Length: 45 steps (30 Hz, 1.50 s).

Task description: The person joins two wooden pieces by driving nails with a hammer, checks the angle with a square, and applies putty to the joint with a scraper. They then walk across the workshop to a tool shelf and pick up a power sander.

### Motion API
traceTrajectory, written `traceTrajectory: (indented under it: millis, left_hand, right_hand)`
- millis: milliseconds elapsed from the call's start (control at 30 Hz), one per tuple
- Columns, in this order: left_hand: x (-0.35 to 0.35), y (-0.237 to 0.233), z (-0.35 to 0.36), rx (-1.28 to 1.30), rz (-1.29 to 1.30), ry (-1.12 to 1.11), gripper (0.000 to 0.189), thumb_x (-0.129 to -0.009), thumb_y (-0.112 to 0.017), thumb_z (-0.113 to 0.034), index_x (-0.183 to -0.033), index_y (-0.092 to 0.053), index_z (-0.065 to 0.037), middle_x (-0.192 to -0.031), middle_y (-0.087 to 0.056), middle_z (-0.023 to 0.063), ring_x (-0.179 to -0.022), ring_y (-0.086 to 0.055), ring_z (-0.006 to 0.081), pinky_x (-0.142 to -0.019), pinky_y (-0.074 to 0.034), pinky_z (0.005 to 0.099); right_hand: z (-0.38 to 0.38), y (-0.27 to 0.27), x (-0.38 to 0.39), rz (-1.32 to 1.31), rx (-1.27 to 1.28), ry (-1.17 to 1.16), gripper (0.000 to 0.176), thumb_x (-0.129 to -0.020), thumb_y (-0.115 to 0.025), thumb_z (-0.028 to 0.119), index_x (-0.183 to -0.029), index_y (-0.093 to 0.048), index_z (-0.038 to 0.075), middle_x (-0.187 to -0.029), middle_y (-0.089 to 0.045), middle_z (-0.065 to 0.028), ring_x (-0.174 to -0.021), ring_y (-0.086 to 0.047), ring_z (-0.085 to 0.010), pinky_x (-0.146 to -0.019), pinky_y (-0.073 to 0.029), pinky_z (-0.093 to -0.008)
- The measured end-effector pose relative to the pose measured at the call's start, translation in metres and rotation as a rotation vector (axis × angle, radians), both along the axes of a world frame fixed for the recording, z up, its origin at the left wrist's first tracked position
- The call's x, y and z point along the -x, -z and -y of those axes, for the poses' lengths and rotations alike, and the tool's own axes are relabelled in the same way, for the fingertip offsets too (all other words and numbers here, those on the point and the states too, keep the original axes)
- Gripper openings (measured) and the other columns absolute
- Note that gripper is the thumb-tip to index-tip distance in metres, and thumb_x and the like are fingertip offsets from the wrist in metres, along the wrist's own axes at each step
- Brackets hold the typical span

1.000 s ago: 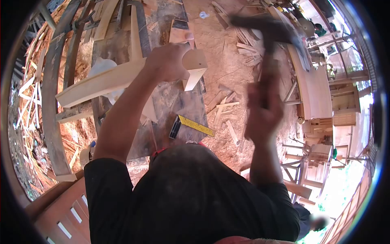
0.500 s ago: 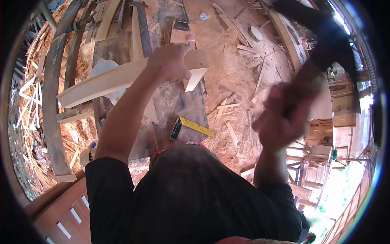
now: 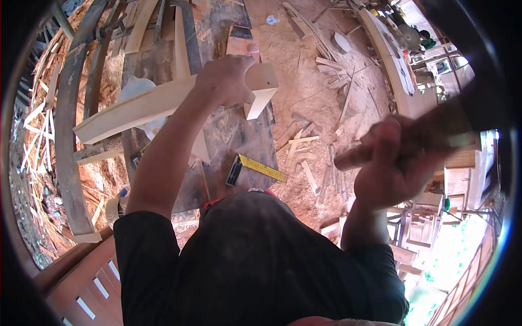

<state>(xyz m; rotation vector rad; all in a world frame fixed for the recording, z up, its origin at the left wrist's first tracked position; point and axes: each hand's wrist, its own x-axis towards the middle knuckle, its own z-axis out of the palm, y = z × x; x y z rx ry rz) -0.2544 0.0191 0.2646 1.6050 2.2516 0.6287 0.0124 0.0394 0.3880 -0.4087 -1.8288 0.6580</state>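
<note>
Where the dark desk stands over a floor strewn with sawdust and offcuts, a long pale wooden piece lies slantwise across it, its wider end jutting past the desk's right edge. The left hand sits on that end, its grip clenched around the wood, fingers wrapped over the top. Off to the right, well apart from the wood, the right hand is raised in the air, its grip closed tight around a hammer handle that slants up and right. The hammer's head is blurred and lost at the frame's dark edge. A small yellow-bladed square lies on the desk near its front edge, below the wooden piece.
</note>
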Motion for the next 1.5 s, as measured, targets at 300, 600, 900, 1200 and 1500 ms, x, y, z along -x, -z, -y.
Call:
traceTrajectory:
  millis: [300,600,900,1200,1500]
  left_hand:
    - [-0.001,0.003,0.002,-0.025,-0.021,0.014,0.079,-0.066,-0.083,-0.035,-0.139,-0.063,-0.012,-0.128,-0.071,0.0142,-0.120,-0.068,0.0318,-0.101,-0.055,0.0445]
    - [0.000,-0.001,0.000,0.001,0.016,0.001,0.073,-0.065,-0.082,-0.031,-0.135,-0.066,-0.014,-0.124,-0.073,0.0131,-0.115,-0.069,0.0325,-0.099,-0.056,0.0449]
    - [0.000,0.003,-0.004,-0.033,0.018,-0.015,0.070,-0.067,-0.081,-0.028,-0.133,-0.066,-0.011,-0.123,-0.073,0.0124,-0.116,-0.068,0.0325,-0.100,-0.055,0.0446]
    - [-0.001,-0.005,-0.004,0.011,-0.029,-0.014,0.070,-0.066,-0.080,-0.027,-0.132,-0.066,-0.011,-0.121,-0.073,0.0133,-0.114,-0.069,0.0333,-0.099,-0.055,0.0445]
    - [0.001,0.004,-0.008,-0.037,0.030,0.007,0.071,-0.064,-0.080,-0.027,-0.132,-0.066,-0.011,-0.119,-0.074,0.0130,-0.112,-0.070,0.0330,-0.099,-0.055,0.0457]
  right_hand:
    - [-0.025,0.032,0.016,0.574,-0.126,0.045,0.064,-0.098,-0.067,0.003,-0.158,-0.045,0.006,-0.096,-0.073,-0.0188,-0.081,-0.073,-0.0309,-0.072,-0.057,-0.0361]
    - [-0.042,0.056,-0.008,0.942,-0.195,0.060,0.058,-0.101,-0.060,0.013,-0.156,-0.045,0.022,-0.089,-0.069,-0.0177,-0.078,-0.069,-0.0368,-0.072,-0.055,-0.0491]
    - [-0.013,-0.011,0.018,0.369,-0.191,0.101,0.064,-0.098,-0.068,0.003,-0.157,-0.043,0.001,-0.104,-0.076,-0.0145,-0.085,-0.073,-0.0256,-0.081,-0.060,-0.0363]
    - [-0.042,0.024,0.015,0.923,-0.165,-0.011,0.063,-0.095,-0.068,0.005,-0.155,-0.049,0.009,-0.099,-0.075,-0.0195,-0.084,-0.074,-0.0339,-0.077,-0.059,-0.0425]
    - [-0.056,0.038,0.001,0.828,-0.237,0.029,0.068,-0.097,-0.066,0.008,-0.160,-0.044,0.019,-0.096,-0.072,-0.0186,-0.085,-0.073,-0.0345,-0.074,-0.057,-0.0464]
